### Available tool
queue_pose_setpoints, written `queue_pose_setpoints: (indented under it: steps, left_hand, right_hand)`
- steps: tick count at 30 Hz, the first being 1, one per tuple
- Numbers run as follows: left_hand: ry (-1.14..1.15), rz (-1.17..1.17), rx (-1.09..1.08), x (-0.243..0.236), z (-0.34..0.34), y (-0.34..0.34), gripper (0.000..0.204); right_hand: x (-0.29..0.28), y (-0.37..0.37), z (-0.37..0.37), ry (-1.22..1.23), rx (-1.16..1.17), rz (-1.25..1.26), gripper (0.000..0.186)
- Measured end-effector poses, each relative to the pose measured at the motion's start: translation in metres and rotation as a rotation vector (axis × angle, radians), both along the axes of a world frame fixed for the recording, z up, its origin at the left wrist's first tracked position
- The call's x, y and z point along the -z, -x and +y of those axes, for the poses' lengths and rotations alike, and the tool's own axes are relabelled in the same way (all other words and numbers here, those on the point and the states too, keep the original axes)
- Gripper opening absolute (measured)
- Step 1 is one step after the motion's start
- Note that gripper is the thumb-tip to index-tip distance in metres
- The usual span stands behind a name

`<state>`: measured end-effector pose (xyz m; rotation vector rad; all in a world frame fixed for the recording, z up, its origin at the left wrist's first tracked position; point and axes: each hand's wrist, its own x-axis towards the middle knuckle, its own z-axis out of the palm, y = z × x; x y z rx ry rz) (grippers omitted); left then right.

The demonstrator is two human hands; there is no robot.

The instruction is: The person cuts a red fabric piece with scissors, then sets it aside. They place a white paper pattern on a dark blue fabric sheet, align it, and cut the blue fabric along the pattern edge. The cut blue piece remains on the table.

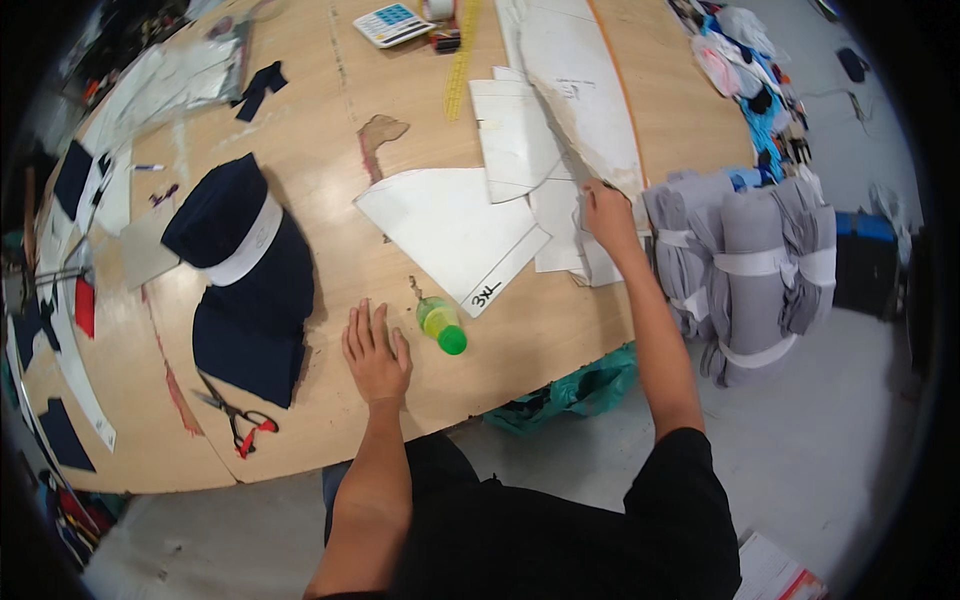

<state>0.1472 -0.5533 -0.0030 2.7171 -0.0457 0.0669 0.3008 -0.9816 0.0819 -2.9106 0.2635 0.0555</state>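
My left hand (374, 355) lies on the wooden table (510, 365) with fingers apart, left of a green-capped bottle (440, 325). My right hand (608, 215) is closed at the stacked white paper patterns (590, 120) on the right, around a small dark item I cannot make out, partly hidden by the fingers. A white wedge-shaped pattern (440, 220) with marker writing lies between my hands. A rolled navy fabric bundle (255, 330) with a white band lies to the left. Open scissors (243, 420) with black and red handles rest below it.
Grey tied fabric bundles (755, 270) stand at the right edge. Scraps (750, 80) pile at the upper right. A calculator (390, 25), yellow ruler (460, 60) and tape roll (437, 8) lie at the back. Navy pieces (68, 435) and paper strips line the left. Green plastic (560, 395) hangs below the front edge.
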Motion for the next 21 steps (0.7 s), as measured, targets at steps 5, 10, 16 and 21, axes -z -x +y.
queue_pose_setpoints:
  steps: [5, 10, 16, 21]
  left_hand:
    - [0.009, 0.020, 0.031, 0.014, 0.008, 0.000, 0.056]
    - [-0.007, 0.012, 0.013, 0.002, 0.007, 0.000, 0.055]
    - [0.041, -0.003, 0.006, 0.000, 0.007, 0.003, 0.052]
    - [0.048, 0.009, -0.004, -0.002, 0.008, 0.004, 0.051]
  right_hand:
    - [0.072, 0.018, 0.022, -0.225, -0.217, -0.135, 0.032]
    - [0.077, 0.006, 0.078, -0.672, 0.151, 0.226, 0.024]
    - [0.085, 0.016, 0.088, -0.022, -0.022, -0.085, 0.037]
    - [0.083, 0.014, 0.099, 0.267, 0.005, -0.032, 0.052]
